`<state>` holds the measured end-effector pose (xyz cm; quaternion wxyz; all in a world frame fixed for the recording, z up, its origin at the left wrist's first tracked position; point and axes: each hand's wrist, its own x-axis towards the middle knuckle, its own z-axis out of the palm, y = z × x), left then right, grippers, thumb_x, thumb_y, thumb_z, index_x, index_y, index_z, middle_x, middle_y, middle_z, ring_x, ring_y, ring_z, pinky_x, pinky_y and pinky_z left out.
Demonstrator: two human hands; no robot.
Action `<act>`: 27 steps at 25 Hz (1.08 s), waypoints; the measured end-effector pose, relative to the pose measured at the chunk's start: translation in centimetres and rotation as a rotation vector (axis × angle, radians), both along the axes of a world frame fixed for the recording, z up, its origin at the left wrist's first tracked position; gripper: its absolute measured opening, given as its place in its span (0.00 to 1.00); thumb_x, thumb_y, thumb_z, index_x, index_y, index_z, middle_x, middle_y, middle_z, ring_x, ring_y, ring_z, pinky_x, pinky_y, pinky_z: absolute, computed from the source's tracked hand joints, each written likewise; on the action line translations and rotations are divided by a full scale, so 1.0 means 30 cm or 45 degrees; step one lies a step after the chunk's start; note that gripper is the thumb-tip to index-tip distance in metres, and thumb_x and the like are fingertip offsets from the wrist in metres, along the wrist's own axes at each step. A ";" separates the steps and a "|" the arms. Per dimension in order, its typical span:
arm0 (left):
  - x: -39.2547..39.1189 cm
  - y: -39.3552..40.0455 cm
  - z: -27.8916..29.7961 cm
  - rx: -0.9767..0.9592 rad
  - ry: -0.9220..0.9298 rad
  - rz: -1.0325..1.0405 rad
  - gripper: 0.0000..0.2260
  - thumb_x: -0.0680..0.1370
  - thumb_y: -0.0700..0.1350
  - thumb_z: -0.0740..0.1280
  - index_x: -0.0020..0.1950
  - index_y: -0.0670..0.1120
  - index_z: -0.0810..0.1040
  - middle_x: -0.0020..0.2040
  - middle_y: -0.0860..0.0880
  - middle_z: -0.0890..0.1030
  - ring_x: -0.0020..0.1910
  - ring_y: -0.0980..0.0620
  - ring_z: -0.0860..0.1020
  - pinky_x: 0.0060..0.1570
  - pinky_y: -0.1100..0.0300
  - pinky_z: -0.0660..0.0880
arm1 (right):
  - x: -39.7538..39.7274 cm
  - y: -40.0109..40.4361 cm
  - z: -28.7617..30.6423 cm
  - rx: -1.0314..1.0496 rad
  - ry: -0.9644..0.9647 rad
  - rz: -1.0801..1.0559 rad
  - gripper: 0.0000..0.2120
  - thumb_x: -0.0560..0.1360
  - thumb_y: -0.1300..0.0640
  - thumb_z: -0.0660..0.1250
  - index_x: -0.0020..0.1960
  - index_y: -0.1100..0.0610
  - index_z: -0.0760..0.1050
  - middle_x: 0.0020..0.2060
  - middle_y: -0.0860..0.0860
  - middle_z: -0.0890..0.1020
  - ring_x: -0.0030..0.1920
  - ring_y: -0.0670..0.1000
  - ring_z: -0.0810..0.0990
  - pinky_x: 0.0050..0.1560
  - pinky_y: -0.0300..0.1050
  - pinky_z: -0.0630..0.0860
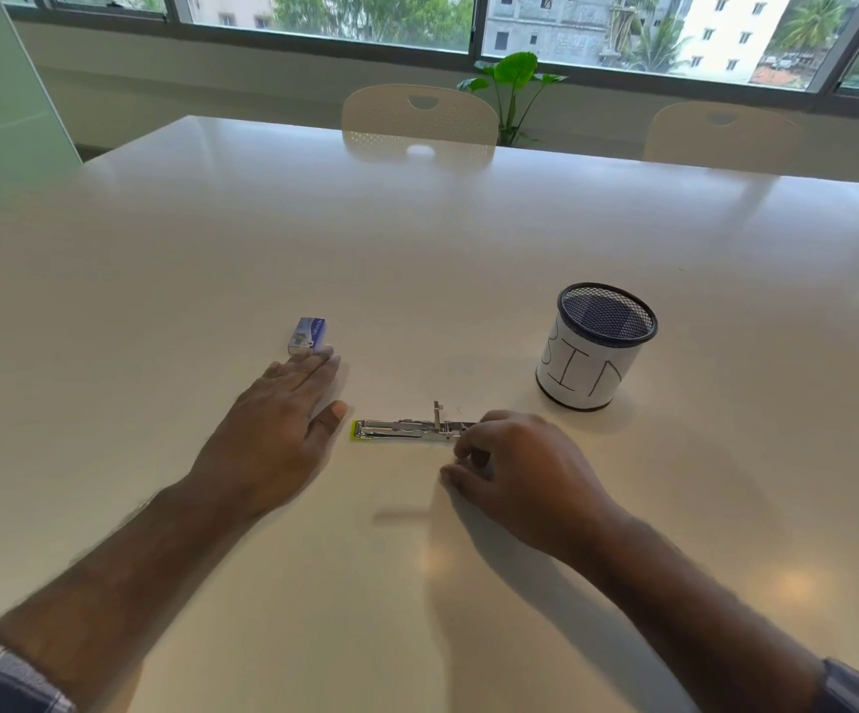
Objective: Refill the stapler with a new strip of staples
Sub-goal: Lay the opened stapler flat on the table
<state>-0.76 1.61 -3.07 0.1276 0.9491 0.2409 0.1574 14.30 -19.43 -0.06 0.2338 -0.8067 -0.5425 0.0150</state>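
With the stapler [406,429] lying opened flat on the worktop [468,239], I'd pin its right end under my right hand [514,465], whose grip looks curled there, and send my flat, empty left hand [283,414] on to the box [308,335] for a strip.
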 end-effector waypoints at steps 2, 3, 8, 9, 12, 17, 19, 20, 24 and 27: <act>0.005 -0.001 0.002 -0.018 0.017 0.009 0.29 0.79 0.58 0.49 0.77 0.48 0.61 0.79 0.51 0.61 0.78 0.55 0.57 0.76 0.56 0.53 | 0.003 -0.001 -0.008 0.008 0.021 0.010 0.10 0.74 0.46 0.69 0.46 0.51 0.82 0.42 0.47 0.81 0.40 0.49 0.78 0.40 0.42 0.73; 0.007 -0.002 0.002 -0.022 0.031 0.016 0.29 0.78 0.58 0.48 0.77 0.48 0.60 0.79 0.51 0.61 0.78 0.55 0.57 0.77 0.55 0.53 | 0.002 -0.001 -0.010 0.010 0.031 0.012 0.09 0.74 0.47 0.68 0.46 0.51 0.82 0.43 0.47 0.81 0.41 0.50 0.79 0.40 0.42 0.73; 0.019 0.005 -0.013 -0.004 0.060 0.019 0.24 0.82 0.53 0.52 0.77 0.47 0.60 0.79 0.50 0.59 0.79 0.54 0.55 0.77 0.55 0.50 | -0.005 0.001 -0.015 0.024 0.061 0.020 0.07 0.75 0.51 0.69 0.47 0.53 0.82 0.44 0.50 0.82 0.42 0.53 0.80 0.43 0.45 0.76; 0.019 0.007 -0.015 0.003 0.065 0.013 0.23 0.83 0.51 0.53 0.77 0.47 0.61 0.79 0.50 0.59 0.79 0.54 0.55 0.77 0.56 0.50 | -0.009 0.000 -0.012 0.031 0.078 0.014 0.07 0.74 0.52 0.69 0.47 0.54 0.83 0.44 0.50 0.82 0.42 0.53 0.80 0.44 0.46 0.76; 0.017 0.009 -0.018 -0.003 0.089 -0.005 0.23 0.83 0.50 0.53 0.78 0.47 0.60 0.80 0.49 0.58 0.79 0.53 0.54 0.77 0.56 0.49 | -0.025 -0.007 0.001 0.085 0.129 -0.033 0.05 0.73 0.57 0.71 0.47 0.55 0.84 0.43 0.52 0.84 0.42 0.53 0.80 0.45 0.44 0.76; 0.019 0.019 -0.023 -0.012 0.161 -0.030 0.24 0.83 0.52 0.49 0.78 0.47 0.56 0.80 0.49 0.55 0.79 0.54 0.51 0.76 0.58 0.47 | -0.054 -0.021 0.022 0.284 0.217 -0.224 0.07 0.71 0.63 0.71 0.47 0.57 0.85 0.37 0.47 0.82 0.34 0.41 0.76 0.38 0.30 0.69; 0.019 0.018 -0.024 -0.029 0.184 -0.037 0.25 0.83 0.53 0.48 0.79 0.47 0.55 0.81 0.49 0.54 0.79 0.54 0.50 0.77 0.57 0.47 | -0.070 -0.029 0.026 0.332 0.237 -0.313 0.07 0.71 0.63 0.71 0.48 0.57 0.84 0.35 0.46 0.81 0.32 0.40 0.75 0.36 0.26 0.67; 0.019 0.018 -0.025 -0.035 0.194 -0.037 0.25 0.83 0.53 0.48 0.79 0.47 0.55 0.81 0.49 0.54 0.79 0.54 0.50 0.77 0.56 0.47 | -0.077 -0.034 0.030 0.352 0.254 -0.354 0.08 0.72 0.63 0.71 0.49 0.57 0.84 0.34 0.47 0.82 0.32 0.41 0.75 0.36 0.26 0.68; 0.022 0.017 -0.013 -0.035 0.225 -0.029 0.26 0.82 0.53 0.48 0.79 0.46 0.54 0.81 0.49 0.52 0.79 0.53 0.50 0.77 0.56 0.47 | -0.073 -0.062 0.079 0.424 0.296 -0.473 0.08 0.73 0.63 0.70 0.51 0.59 0.84 0.34 0.51 0.84 0.33 0.48 0.80 0.36 0.26 0.71; 0.024 0.013 -0.008 -0.022 0.246 -0.002 0.27 0.82 0.54 0.47 0.79 0.45 0.52 0.81 0.49 0.51 0.79 0.53 0.49 0.77 0.55 0.47 | -0.014 -0.079 0.152 0.456 0.184 -0.532 0.07 0.72 0.63 0.71 0.49 0.58 0.85 0.35 0.49 0.84 0.32 0.39 0.78 0.37 0.22 0.68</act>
